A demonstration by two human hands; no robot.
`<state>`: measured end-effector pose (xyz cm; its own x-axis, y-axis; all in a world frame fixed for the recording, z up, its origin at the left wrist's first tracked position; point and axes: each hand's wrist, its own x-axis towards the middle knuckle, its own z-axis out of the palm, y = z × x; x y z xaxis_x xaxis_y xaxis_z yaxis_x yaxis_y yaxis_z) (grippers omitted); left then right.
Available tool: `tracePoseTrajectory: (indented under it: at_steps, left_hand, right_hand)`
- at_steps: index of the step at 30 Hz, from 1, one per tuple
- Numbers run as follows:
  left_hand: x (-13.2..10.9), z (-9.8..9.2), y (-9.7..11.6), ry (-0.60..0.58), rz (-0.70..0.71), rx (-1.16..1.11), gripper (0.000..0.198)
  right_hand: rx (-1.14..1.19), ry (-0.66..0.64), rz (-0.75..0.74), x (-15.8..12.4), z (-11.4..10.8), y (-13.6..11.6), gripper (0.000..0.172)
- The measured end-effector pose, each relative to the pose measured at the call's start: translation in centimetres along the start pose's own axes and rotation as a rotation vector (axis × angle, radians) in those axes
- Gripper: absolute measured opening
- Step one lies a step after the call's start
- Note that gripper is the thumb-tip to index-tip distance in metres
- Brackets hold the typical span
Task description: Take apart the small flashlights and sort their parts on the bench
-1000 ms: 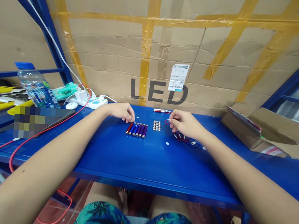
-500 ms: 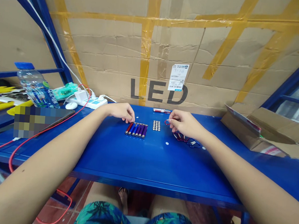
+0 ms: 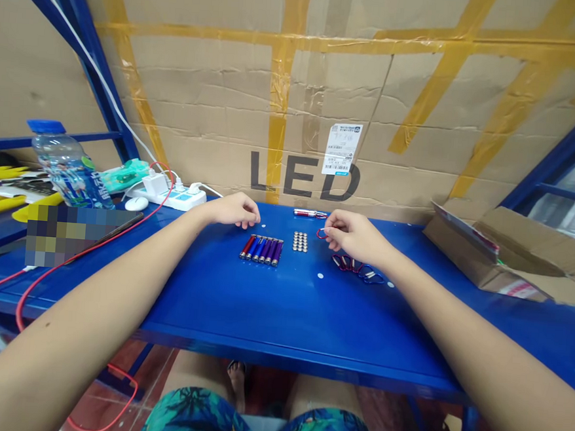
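Right hand [image 3: 355, 238] pinched closed on a red clip [image 3: 321, 233], clip just past the fingertips and beside the small batteries [image 3: 300, 241]; left hand [image 3: 233, 210] empty, fingers loosely curled, left of the batteries and just beyond a row of flashlights [image 3: 261, 250]; more clips [image 3: 357, 269] in a loose heap right of the batteries; a lone flashlight [image 3: 310, 213] just beyond them; likely risks: a slip from that light pinch, the dropped clip skidding into the batteries, or a stray knuckle scattering the row.

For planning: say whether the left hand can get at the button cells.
Likely yes: nothing stands between the left hand and the button cells; the coloured metal tubes lie nearer the person, off that path.
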<state>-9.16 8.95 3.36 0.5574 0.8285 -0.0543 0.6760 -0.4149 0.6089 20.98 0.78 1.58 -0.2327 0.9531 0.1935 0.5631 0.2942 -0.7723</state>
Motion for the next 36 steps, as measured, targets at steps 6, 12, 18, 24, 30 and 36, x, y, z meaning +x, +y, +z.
tracePoseTrajectory:
  at_steps: [6,12,18,24,30,36]
  left_hand:
    - [0.5,0.5,0.0,0.233,0.061,0.087,0.02]
    - [0.7,1.2,-0.1,0.301,0.059,0.047,0.019]
    - [0.8,2.2,0.8,0.325,0.127,0.066,0.016]
    - [0.8,2.1,0.4,0.346,0.1,0.112,0.016]
    - [1.0,2.0,0.2,0.344,0.073,0.094,0.016]
    - [0.7,2.0,0.7,0.317,0.042,0.096,0.016]
  right_hand:
    - [-0.135,0.007,-0.043,0.4,-1.5,1.0,0.038]
    - [-0.418,-0.007,-0.034,0.7,-3.5,2.4,0.035]
    - [-0.348,-0.017,0.056,0.2,-5.7,2.4,0.015]
    - [-0.195,-0.038,0.182,-1.6,-9.0,3.1,0.011]
    - [-0.286,-0.188,0.251,-3.9,-11.2,3.5,0.011]
    - [-0.264,-0.486,0.356,-5.4,-11.8,3.5,0.01]
